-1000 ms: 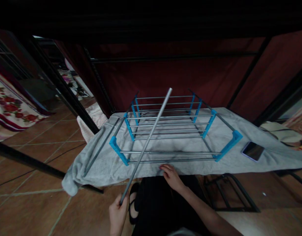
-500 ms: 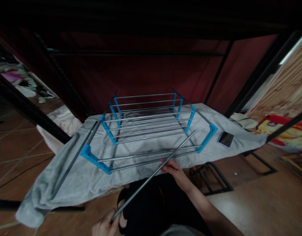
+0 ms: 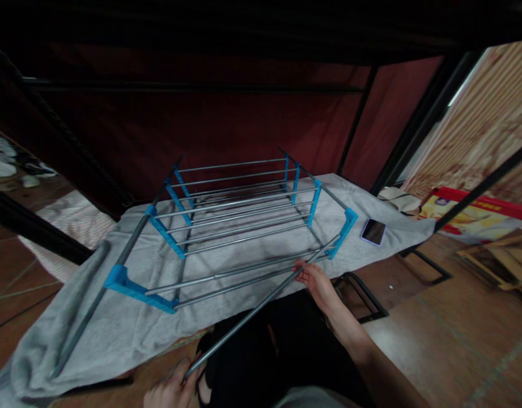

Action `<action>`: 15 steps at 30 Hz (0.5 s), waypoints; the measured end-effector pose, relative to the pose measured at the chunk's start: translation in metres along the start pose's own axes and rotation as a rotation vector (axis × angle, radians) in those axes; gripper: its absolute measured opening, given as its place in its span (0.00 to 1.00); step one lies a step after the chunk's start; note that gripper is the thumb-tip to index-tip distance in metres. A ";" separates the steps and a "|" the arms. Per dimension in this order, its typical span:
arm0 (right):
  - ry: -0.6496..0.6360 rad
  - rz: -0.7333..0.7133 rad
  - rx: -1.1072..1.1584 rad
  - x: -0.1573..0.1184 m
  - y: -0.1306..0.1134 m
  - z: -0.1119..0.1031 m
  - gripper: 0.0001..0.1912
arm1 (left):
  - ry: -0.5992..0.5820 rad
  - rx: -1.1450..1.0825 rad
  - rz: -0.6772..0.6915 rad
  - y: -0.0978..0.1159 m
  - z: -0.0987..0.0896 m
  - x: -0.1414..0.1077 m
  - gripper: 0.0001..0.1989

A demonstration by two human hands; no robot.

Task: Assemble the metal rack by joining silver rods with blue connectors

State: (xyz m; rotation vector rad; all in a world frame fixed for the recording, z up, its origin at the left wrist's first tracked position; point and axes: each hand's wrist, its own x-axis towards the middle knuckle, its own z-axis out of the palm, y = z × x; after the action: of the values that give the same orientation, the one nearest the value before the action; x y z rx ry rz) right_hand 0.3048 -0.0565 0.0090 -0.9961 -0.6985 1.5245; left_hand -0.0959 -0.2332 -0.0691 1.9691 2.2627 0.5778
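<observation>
A long grey metal rod (image 3: 247, 317) slants from lower left to upper right in front of a rack. My left hand (image 3: 170, 390) is closed around its lower end. Farther up, my right hand (image 3: 314, 279) grips it between thumb and fingers. The rod's far tip overlaps the right front blue corner piece in view; whether they touch I cannot tell. The rack (image 3: 239, 204) has metal bars joined by blue plastic brackets, such as the left front bracket (image 3: 135, 289) and the right front bracket (image 3: 344, 231). It rests on a grey cloth.
The grey cloth (image 3: 94, 317) covers a low surface between dark metal posts. Another tube (image 3: 80, 334) lies on it at the left. A phone (image 3: 373, 232) is on the right side. Beyond are a red and yellow box (image 3: 477, 209) and a black metal frame (image 3: 366, 300) on the tiled floor.
The view has shifted so the rack sits farther left. My right hand has come nearer the right front bracket, and the rod's far tip now overlaps it. Both hands keep hold of the rod.
</observation>
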 end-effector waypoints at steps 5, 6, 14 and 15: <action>-0.011 0.023 0.001 0.010 -0.004 -0.013 0.20 | -0.015 0.036 0.020 0.002 -0.004 0.010 0.19; -0.011 0.022 0.001 0.011 -0.005 -0.013 0.20 | -0.017 0.051 0.019 0.002 -0.006 0.013 0.18; 0.032 0.001 0.000 0.012 -0.013 -0.003 0.19 | 0.021 0.102 0.042 0.006 -0.016 0.024 0.18; 0.033 -0.001 0.000 0.012 -0.013 -0.003 0.19 | 0.017 0.112 0.045 0.006 -0.017 0.026 0.18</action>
State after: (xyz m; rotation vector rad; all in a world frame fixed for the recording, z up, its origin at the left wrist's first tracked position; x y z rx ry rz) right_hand 0.3136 -0.0426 0.0167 -1.0189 -0.6755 1.5042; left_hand -0.0998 -0.2114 -0.0467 2.0787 2.3147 0.4834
